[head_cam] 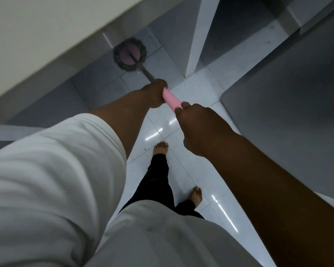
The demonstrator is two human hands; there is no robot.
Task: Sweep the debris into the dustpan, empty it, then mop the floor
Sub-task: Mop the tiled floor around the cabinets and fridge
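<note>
Round mop head (pixel 129 56) on shiny floor (pixel 181 170), ahead and to left of both hands, just beside wall (pixel 37 45). Long stick (pixel 172 100) runs straight back from head to person. Nearer head is left hand (pixel 157 93), fingers curled tight round stick; right hand (pixel 193 130) holds pink end. Head has grey fluffy edge, pink middle
</note>
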